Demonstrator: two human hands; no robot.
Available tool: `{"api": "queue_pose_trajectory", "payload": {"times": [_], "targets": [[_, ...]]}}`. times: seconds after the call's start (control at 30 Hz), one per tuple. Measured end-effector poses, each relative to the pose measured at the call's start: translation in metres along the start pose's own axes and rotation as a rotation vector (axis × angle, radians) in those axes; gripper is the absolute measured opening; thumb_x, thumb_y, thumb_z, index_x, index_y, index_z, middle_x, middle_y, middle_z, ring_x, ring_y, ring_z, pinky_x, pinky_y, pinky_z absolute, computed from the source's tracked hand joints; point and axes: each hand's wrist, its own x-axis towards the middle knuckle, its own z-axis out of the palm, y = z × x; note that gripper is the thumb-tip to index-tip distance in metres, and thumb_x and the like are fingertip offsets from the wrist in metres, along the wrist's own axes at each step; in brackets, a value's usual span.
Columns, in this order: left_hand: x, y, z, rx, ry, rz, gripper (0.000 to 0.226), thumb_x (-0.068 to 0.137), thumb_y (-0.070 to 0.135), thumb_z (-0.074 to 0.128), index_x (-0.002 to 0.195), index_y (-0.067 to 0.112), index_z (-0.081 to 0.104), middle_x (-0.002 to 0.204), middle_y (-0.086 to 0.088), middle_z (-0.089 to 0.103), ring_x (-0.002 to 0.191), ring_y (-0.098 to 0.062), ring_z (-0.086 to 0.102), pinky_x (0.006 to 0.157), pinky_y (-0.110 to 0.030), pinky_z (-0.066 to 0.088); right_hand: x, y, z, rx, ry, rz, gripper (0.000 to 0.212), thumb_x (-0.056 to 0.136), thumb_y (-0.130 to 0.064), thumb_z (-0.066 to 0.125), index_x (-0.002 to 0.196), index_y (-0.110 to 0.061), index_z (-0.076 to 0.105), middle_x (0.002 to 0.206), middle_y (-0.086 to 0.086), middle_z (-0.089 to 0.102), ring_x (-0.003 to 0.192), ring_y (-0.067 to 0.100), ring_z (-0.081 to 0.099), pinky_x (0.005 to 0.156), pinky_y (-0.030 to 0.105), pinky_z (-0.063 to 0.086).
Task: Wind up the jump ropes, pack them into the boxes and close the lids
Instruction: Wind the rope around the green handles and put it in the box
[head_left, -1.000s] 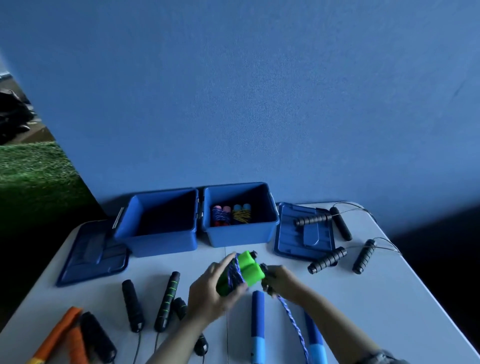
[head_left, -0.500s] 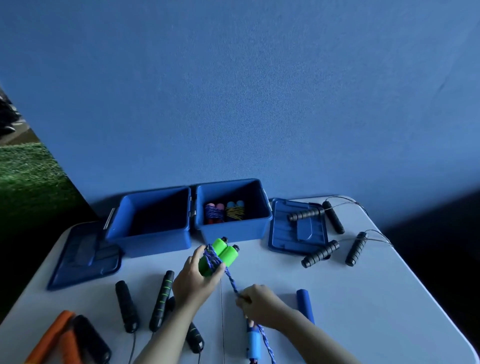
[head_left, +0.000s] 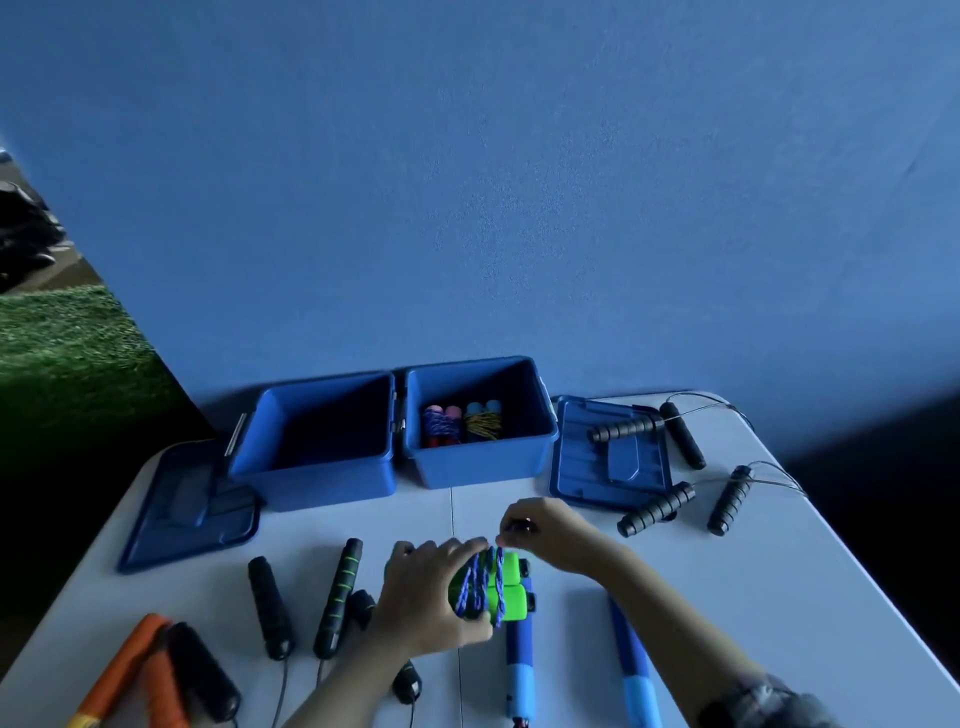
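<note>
My left hand (head_left: 423, 597) grips a pair of green jump-rope handles (head_left: 508, 590) held side by side, with blue braided rope (head_left: 480, 582) wound around them. My right hand (head_left: 550, 530) is just above and behind the bundle and pinches the rope end. Two open blue boxes stand at the back of the white table: the left box (head_left: 311, 441) looks empty, the right box (head_left: 478, 467) holds two wound ropes (head_left: 460, 423). Their lids lie beside them, the left lid (head_left: 187, 509) and the right lid (head_left: 608, 457).
Black handles with green rings (head_left: 340, 597) and plain black handles (head_left: 270, 608) lie front left, orange ones (head_left: 122, 670) at the front corner. Blue handles (head_left: 519, 670) lie under my hands. Black ribbed handles (head_left: 657, 509) with wire ropes sit at the right, near the table edge.
My right hand has come up from the table front to the top of the green handles, bringing the rope over them. The bundle has turned and shows more wraps.
</note>
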Motion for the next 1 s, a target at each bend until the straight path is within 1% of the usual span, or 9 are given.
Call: {"api": "queue_pose_trajectory", "payload": {"times": [0.07,0.2,0.3,0.37,0.5,0.6,0.8,0.9,1.0], "targets": [[-0.002,0.004,-0.001,-0.049,0.010,0.046,0.078,0.052,0.063,0.063,0.125,0.042,0.045,0.098,0.020,0.065,0.082,-0.007,0.061,0.080,-0.033,0.041,0.001,0.005,0.000,0.084,-0.013,0.010,0.016,0.084,-0.027,0.069,0.090,-0.012,0.070,0.072,-0.011,0.058,0.063,-0.002,0.047,0.061,0.010,0.036],[-0.006,0.003,-0.002,-0.239,0.057,0.023,0.071,0.058,0.058,0.069,0.123,0.042,0.047,0.092,0.024,0.063,0.076,0.001,0.057,0.079,-0.032,0.048,0.000,0.019,0.003,0.286,0.034,0.074,0.008,0.082,-0.030,0.071,0.076,-0.025,0.070,0.065,-0.012,0.064,0.058,0.001,0.049,0.060,0.018,0.040],[-0.004,0.002,-0.004,-0.335,0.204,-0.104,0.068,0.059,0.054,0.072,0.122,0.037,0.053,0.092,0.028,0.062,0.076,0.007,0.058,0.074,-0.021,0.051,-0.006,0.027,0.012,0.411,0.077,0.158,0.024,0.089,-0.017,0.063,0.069,-0.029,0.067,0.049,-0.013,0.057,0.044,0.002,0.039,0.051,0.019,0.035],[0.000,0.002,-0.007,-0.383,0.286,-0.230,0.068,0.059,0.056,0.069,0.122,0.036,0.054,0.096,0.031,0.062,0.081,0.006,0.060,0.074,-0.014,0.049,-0.010,0.030,0.020,0.419,0.068,0.202,0.031,0.092,-0.014,0.060,0.068,-0.033,0.067,0.049,-0.012,0.059,0.041,0.002,0.041,0.048,0.018,0.036],[0.008,-0.001,-0.003,-0.410,0.299,-0.410,0.069,0.059,0.065,0.059,0.124,0.042,0.050,0.104,0.026,0.064,0.090,-0.004,0.063,0.079,-0.028,0.052,-0.014,0.026,0.038,0.494,0.019,0.254,0.018,0.092,-0.009,0.057,0.089,-0.022,0.069,0.058,-0.007,0.067,0.044,0.006,0.057,0.051,0.019,0.046],[0.013,0.000,-0.002,-0.436,0.296,-0.548,0.067,0.059,0.069,0.055,0.122,0.049,0.041,0.103,0.022,0.065,0.093,-0.010,0.063,0.079,-0.032,0.050,-0.017,0.022,0.050,0.422,0.053,0.242,0.015,0.088,-0.008,0.060,0.086,-0.001,0.072,0.052,-0.009,0.063,0.047,0.005,0.059,0.060,0.021,0.050],[0.019,-0.004,0.000,-0.255,0.325,-0.674,0.074,0.061,0.067,0.051,0.131,0.045,0.042,0.118,0.011,0.063,0.102,-0.022,0.062,0.080,-0.031,0.047,-0.028,0.008,0.054,0.282,0.065,0.277,0.018,0.083,-0.014,0.062,0.067,-0.008,0.064,0.050,0.001,0.059,0.040,0.007,0.053,0.045,0.014,0.041],[0.018,-0.003,0.000,0.012,0.216,-0.644,0.075,0.062,0.070,0.041,0.135,0.049,0.041,0.108,0.010,0.062,0.098,-0.023,0.061,0.076,-0.031,0.039,-0.030,0.002,0.052,0.141,0.071,0.215,0.019,0.081,-0.018,0.059,0.074,-0.001,0.065,0.058,0.015,0.064,0.045,0.012,0.055,0.053,0.021,0.044],[0.015,-0.001,0.004,0.110,0.126,-0.619,0.072,0.065,0.068,0.041,0.135,0.052,0.039,0.106,0.011,0.060,0.095,-0.019,0.059,0.081,-0.034,0.033,-0.028,-0.005,0.047,-0.018,0.108,0.130,0.018,0.079,-0.017,0.055,0.080,-0.005,0.068,0.073,0.017,0.066,0.059,0.021,0.054,0.058,0.026,0.039]]}}
